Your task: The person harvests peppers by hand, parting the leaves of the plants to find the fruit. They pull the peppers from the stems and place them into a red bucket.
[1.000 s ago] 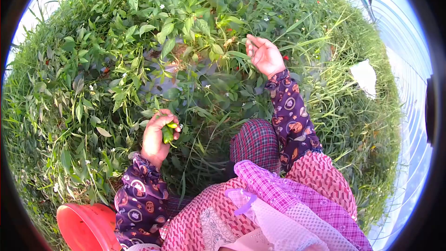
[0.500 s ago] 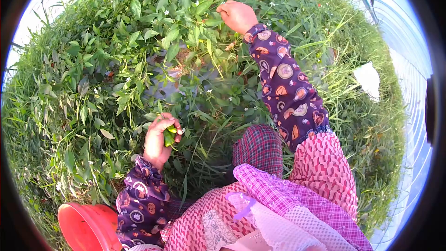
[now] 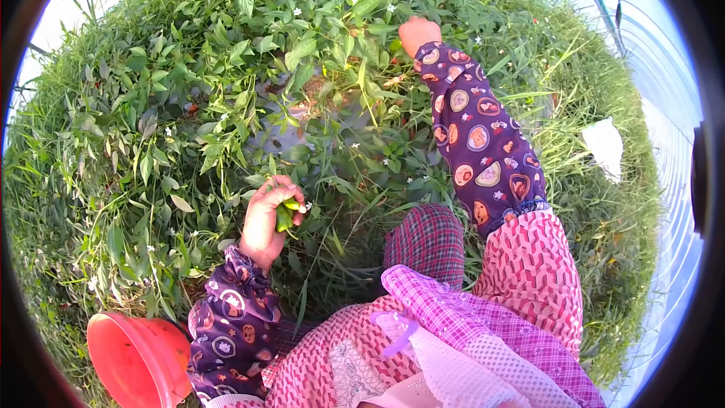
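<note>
My left hand point(image 3: 262, 223) is closed around a few green peppers point(image 3: 285, 216), held low over the foliage in front of my knee. Stems stick out between thumb and fingers. Farther out, my right hand point(image 3: 419, 33) reaches into the upper part of the pepper plants point(image 3: 302, 45). Its back faces me; the fingers are turned away and hidden, so what they touch does not show. Small white flowers dot the leaves around it, and a green pepper point(image 3: 395, 45) seems to hang just left of that hand.
A red bucket point(image 3: 165, 344) stands tilted at lower left beside my left sleeve. Dense plants and grass surround me. Dark sheeting point(image 3: 276, 140) shows between the stems. A white scrap point(image 3: 603, 151) lies in the grass at right, and a hooped plastic cover point(image 3: 672, 106) curves along that side.
My right hand has shifted right and slightly down within the plants. My left hand, still holding the peppers, sits a little farther right and up in view.
</note>
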The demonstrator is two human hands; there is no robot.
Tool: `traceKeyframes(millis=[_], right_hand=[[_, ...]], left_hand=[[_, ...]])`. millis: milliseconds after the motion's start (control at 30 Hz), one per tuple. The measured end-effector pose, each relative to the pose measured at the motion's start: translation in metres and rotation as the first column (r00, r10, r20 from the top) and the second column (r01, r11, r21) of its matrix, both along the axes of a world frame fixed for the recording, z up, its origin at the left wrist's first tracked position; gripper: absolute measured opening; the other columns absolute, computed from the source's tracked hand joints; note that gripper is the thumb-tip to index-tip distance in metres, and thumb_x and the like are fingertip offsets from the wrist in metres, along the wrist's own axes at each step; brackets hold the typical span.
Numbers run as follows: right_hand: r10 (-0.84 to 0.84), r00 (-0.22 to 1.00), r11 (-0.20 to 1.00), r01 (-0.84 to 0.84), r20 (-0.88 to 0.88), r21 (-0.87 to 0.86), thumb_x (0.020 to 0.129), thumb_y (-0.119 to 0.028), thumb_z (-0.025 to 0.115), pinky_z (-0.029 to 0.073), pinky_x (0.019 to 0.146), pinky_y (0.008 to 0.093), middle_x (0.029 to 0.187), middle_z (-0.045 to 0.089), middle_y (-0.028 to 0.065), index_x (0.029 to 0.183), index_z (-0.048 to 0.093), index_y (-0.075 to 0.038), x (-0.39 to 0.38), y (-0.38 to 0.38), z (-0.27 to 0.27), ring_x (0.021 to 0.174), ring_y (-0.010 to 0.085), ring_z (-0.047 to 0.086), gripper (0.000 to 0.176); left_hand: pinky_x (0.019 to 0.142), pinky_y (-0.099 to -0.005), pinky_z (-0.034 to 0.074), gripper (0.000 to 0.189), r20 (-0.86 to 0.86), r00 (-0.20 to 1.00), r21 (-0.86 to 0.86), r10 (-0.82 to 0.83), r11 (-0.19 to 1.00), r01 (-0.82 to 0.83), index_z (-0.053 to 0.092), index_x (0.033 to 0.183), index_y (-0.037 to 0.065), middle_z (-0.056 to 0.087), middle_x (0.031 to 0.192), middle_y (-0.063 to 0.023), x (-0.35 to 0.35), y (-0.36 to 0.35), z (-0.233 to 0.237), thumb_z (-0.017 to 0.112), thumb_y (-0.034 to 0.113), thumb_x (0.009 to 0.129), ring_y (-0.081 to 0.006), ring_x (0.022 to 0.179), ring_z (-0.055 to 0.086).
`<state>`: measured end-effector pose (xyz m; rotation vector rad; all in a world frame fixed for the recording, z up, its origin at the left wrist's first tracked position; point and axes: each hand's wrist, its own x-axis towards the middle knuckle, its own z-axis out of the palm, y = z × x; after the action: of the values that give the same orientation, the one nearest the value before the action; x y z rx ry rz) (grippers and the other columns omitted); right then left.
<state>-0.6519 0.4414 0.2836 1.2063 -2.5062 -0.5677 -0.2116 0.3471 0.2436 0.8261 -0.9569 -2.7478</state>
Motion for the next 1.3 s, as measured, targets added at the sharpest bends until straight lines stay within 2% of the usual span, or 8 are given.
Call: traceKeyframes(millis=[233, 367, 533, 767, 900, 1100, 1200, 1300], right_hand=[[0.409, 0.439, 0.789, 0.272, 0.800, -0.552, 0.089, -0.019, 0.058, 0.046, 0.055, 0.0293, 0.068, 0.060, 0.0048, 0.099, 0.066, -0.001, 0.086, 0.019, 0.043, 0.053, 0.0103, 0.054, 0.022], [0.489, 0.697, 0.780, -0.079, 0.525, -0.621, 0.084, -0.026, 0.054, 0.043, 0.054, 0.0438, 0.068, 0.056, 0.0170, 0.077, 0.060, -0.007, 0.162, 0.035, 0.029, 0.063, 0.0379, 0.056, 0.021], [0.643, 0.684, 0.728, -0.403, 0.346, -0.555, 0.083, -0.023, 0.057, 0.044, 0.050, 0.0410, 0.059, 0.056, 0.0080, 0.067, 0.056, -0.011, 0.222, 0.053, 0.002, 0.057, 0.0280, 0.058, 0.020], [0.710, 0.573, 0.703, -0.554, 0.409, -0.445, 0.077, -0.021, 0.060, 0.049, 0.055, 0.0385, 0.065, 0.059, 0.0062, 0.071, 0.058, -0.009, 0.245, 0.066, -0.022, 0.062, 0.0262, 0.062, 0.014], [0.672, 0.563, 0.738, -0.559, 0.481, -0.377, 0.077, -0.023, 0.059, 0.050, 0.057, 0.0390, 0.067, 0.060, 0.0066, 0.073, 0.058, -0.009, 0.249, 0.070, -0.031, 0.065, 0.0267, 0.063, 0.015], [0.649, 0.545, 0.753, -0.557, 0.530, -0.350, 0.080, -0.021, 0.058, 0.044, 0.043, 0.0416, 0.052, 0.054, 0.0065, 0.090, 0.063, -0.011, 0.248, 0.072, -0.031, 0.050, 0.0291, 0.058, 0.015], [0.550, 0.531, 0.812, -0.520, 0.645, -0.264, 0.083, -0.021, 0.058, 0.046, 0.050, 0.0429, 0.061, 0.059, 0.0097, 0.103, 0.063, -0.009, 0.250, 0.070, -0.031, 0.058, 0.0314, 0.061, 0.024], [0.624, 0.462, 0.780, -0.413, 0.630, -0.470, 0.085, -0.020, 0.058, 0.048, 0.061, 0.0450, 0.074, 0.063, 0.0142, 0.114, 0.060, -0.006, 0.249, 0.068, -0.037, 0.070, 0.0340, 0.062, 0.031]], left_hand=[[0.055, -0.0292, 0.044, 0.008, 0.000, 1.000, -0.007, -0.006, 1.000, 0.006, 0.051, 0.092, 0.009, 0.060, 0.079, -0.0051, -0.004, 0.000, 0.002, 0.057, 0.011, 0.087, -0.0174, 0.068, 0.059], [0.054, -0.0284, 0.044, 0.011, -0.059, 0.998, 0.008, 0.002, 1.000, -0.002, 0.053, 0.099, 0.007, 0.059, 0.078, -0.0046, -0.013, 0.003, -0.002, 0.059, 0.010, 0.089, -0.0162, 0.066, 0.059], [0.056, -0.0259, 0.044, 0.025, -0.006, 0.997, -0.237, 0.079, 0.968, -0.079, 0.062, 0.108, 0.006, 0.060, 0.079, -0.0013, -0.026, 0.020, 0.008, 0.070, 0.008, 0.084, -0.0112, 0.067, 0.056], [0.073, -0.0335, 0.050, 0.039, 0.110, 0.994, -0.961, 0.015, -0.252, 0.110, 0.067, 0.107, 0.008, 0.062, 0.089, -0.0068, -0.037, 0.034, 0.007, 0.079, 0.018, 0.071, -0.0236, 0.082, 0.061], [0.073, -0.0385, 0.050, 0.033, 0.217, 0.976, -0.906, -0.018, -0.375, 0.195, 0.066, 0.097, 0.009, 0.061, 0.085, -0.0092, -0.042, 0.037, 0.002, 0.078, 0.022, 0.069, -0.0297, 0.085, 0.060], [0.067, -0.0368, 0.051, 0.024, 0.271, 0.951, -0.938, -0.148, -0.261, 0.227, 0.063, 0.086, 0.007, 0.062, 0.076, -0.0074, -0.039, 0.021, -0.010, 0.074, 0.024, 0.073, -0.0256, 0.074, 0.062], [0.051, -0.0236, 0.043, 0.030, 0.257, 0.862, -0.484, -0.436, 0.714, 0.506, 0.066, 0.092, 0.002, 0.065, 0.073, -0.0031, -0.037, 0.011, -0.009, 0.073, 0.030, 0.082, -0.0100, 0.054, 0.055], [0.049, -0.0222, 0.042, 0.030, 0.104, 0.961, -0.231, -0.255, 0.934, 0.272, 0.062, 0.106, 0.004, 0.062, 0.070, -0.0019, -0.036, 0.005, -0.001, 0.067, 0.025, 0.086, -0.0097, 0.056, 0.056]])
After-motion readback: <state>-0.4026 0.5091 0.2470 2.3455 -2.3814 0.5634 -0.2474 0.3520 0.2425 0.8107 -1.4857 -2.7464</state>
